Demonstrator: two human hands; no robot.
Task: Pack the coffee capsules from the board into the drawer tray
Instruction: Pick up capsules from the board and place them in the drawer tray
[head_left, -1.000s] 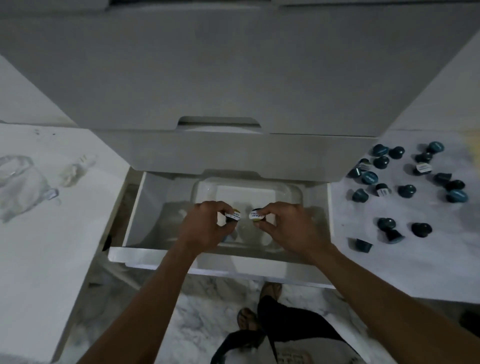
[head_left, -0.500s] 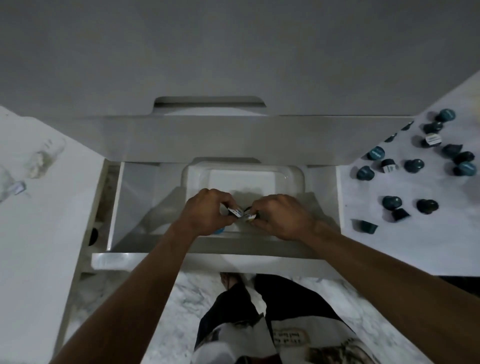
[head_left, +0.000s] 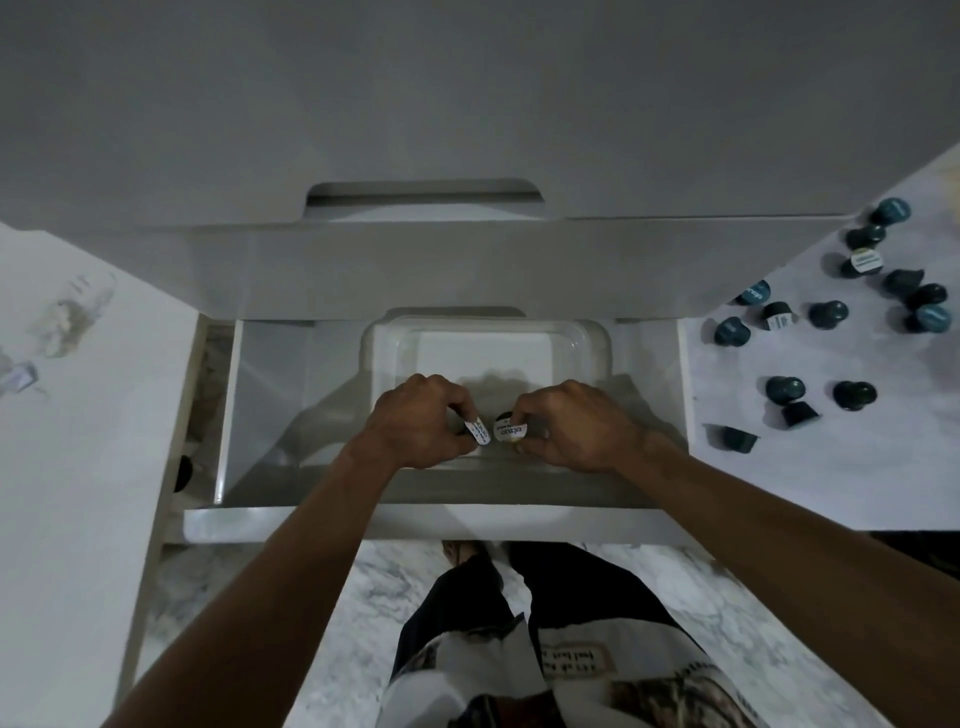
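Both hands reach into the open white drawer, over the near end of a clear plastic tray. My left hand pinches one coffee capsule with its white foil lid facing right. My right hand grips a second capsule, its printed lid facing up. The two capsules sit almost side by side, low in the tray. Several dark teal capsules lie scattered on the white marbled board to the right of the drawer.
A closed drawer front with a cut-out handle overhangs the back of the open drawer. A white counter lies to the left with clear plastic bits. Below are a marble floor and the person's legs.
The view tilted further down and closer. Both hands lowered their capsules deeper into the tray's near end, staying close together.
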